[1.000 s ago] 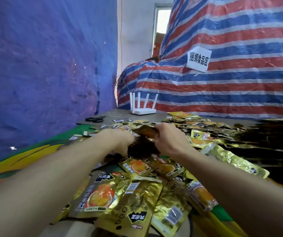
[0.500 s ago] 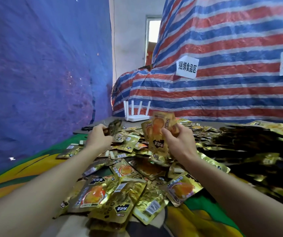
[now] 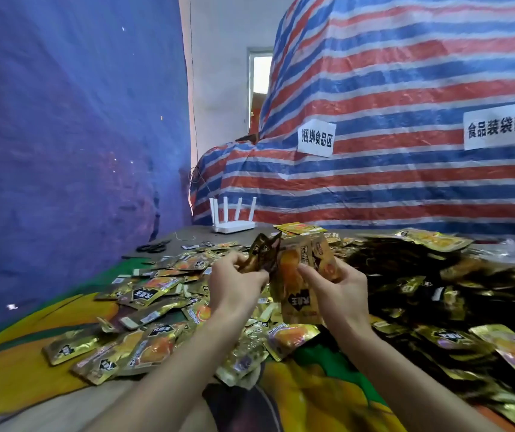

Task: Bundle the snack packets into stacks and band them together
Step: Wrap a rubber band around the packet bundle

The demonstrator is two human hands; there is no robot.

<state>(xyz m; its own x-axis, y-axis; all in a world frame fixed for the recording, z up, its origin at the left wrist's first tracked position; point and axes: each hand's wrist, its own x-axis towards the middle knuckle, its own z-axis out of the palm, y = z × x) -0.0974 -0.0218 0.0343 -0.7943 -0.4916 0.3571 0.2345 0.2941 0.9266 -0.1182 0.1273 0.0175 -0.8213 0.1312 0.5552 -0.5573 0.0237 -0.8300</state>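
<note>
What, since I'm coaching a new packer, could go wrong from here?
1. The right hand holds the stack upright above the loose packets. The glossy packs could slip and fan out.
2. The left hand holds its packet tilted against the stack, so it may join crooked.
3. Neither hand shows a band, and freeing a hand to fetch one could loosen the stack.
</note>
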